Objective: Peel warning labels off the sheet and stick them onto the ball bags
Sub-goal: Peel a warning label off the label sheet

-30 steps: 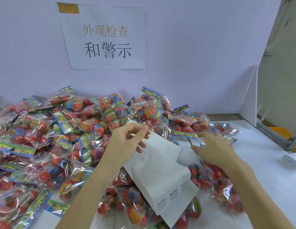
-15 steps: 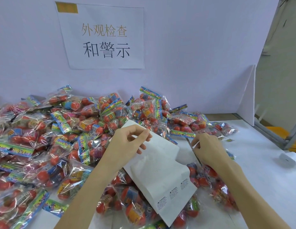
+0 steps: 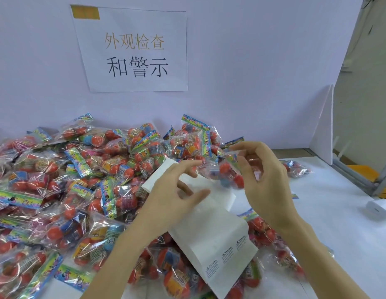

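Holding a clear ball bag [image 3: 227,171] up at centre frame, the right hand [image 3: 266,182] curls its fingers round it, while the left hand [image 3: 177,197] reaches toward it with fingers spread, possibly touching its edge. Below them the white label sheet [image 3: 211,234] lies tilted across the heaped bags [image 3: 80,180], three warning labels [image 3: 226,254] near its lower end.

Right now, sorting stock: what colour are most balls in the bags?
Orange-red balls, clearest in the head view.
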A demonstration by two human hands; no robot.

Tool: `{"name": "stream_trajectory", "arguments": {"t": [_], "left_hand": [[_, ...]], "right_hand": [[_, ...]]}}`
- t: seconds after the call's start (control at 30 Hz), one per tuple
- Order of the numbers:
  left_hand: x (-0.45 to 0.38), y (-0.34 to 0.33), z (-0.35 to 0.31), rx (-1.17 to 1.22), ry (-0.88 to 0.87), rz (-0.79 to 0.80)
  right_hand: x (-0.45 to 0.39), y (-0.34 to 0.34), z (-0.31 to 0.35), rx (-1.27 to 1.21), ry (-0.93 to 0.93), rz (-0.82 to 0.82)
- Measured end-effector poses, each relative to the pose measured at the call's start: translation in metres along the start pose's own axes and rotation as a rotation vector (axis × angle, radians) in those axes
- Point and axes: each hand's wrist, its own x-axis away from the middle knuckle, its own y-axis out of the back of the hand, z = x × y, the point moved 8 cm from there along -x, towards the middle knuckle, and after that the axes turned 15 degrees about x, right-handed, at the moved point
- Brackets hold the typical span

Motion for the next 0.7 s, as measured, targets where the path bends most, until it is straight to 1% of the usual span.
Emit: {"name": "stream_trajectory", "arguments": {"t": [0.07, 0.13, 0.2, 0.27, 0.33, 0.37, 0.43, 0.5, 0.57, 0.63, 0.7], "left_hand": [[0.003, -0.007, -0.008, -0.092, -0.093, 0.03], [0.005, -0.01, -0.018, -0.163, -0.187, 0.006], [0.005, -0.009, -0.026, -0.171, -0.241, -0.018], [0.005, -0.008, -0.03, -0.104, -0.247, -0.015], [0.006, -0.008, -0.03, -0.006, -0.187, -0.005], [0.006, -0.007, -0.029, 0.04, -0.144, -0.017], [0.006, -0.007, -0.024, 0.151, -0.059, -0.058], [0.006, -0.006, -0.019, 0.279, -0.007, -0.105], [0.006, -0.005, -0.014, 0.375, 0.03, -0.153], [0.007, -0.003, -0.009, 0.398, 0.05, -0.203], [0.007, 0.0, -0.006, 0.365, 0.058, -0.245]], "right_hand": [[0.001, -0.002, 0.008, -0.191, 0.005, 0.052], [0.001, -0.002, 0.013, -0.346, 0.01, 0.103], [0.001, -0.002, 0.012, -0.462, -0.012, 0.137], [0.001, -0.003, 0.007, -0.588, -0.087, 0.146], [0.0, -0.005, -0.001, -0.68, -0.183, 0.137], [0.0, -0.006, -0.002, -0.678, -0.209, 0.133], [0.0, -0.01, -0.004, -0.572, -0.218, 0.169], [0.004, -0.021, -0.005, -0.462, -0.247, 0.267], [0.01, -0.034, 0.001, -0.508, -0.274, 0.396], [0.015, -0.042, 0.004, -0.503, -0.261, 0.485], [0.017, -0.044, 0.004, -0.458, -0.242, 0.504]]}}
